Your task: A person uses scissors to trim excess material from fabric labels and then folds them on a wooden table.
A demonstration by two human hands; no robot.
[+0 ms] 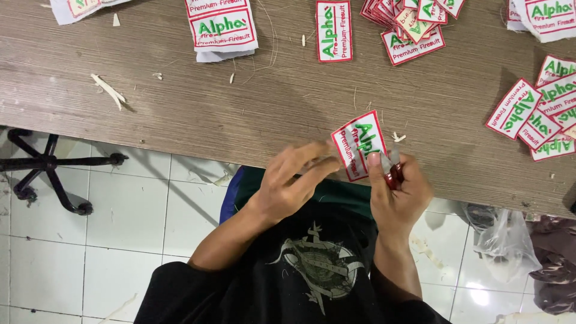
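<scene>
My left hand point(294, 180) pinches the lower edge of a white rectangular patch point(360, 143) with a red border and green lettering, held just over the near edge of the wooden table point(180, 114). My right hand point(397, 191) grips a small red-handled cutting tool point(393, 170) whose metal tip touches the patch's right edge. Both hands hover close together above my lap.
More patches of the same kind lie on the table: a stack at the back middle point(222, 29), a single one point(333, 31), a fanned pile point(414, 24), and a spread at the right point(537, 114). Thread scraps point(108, 90) litter the wood. A chair base point(48, 168) and plastic bag point(507, 243) sit on the tiled floor.
</scene>
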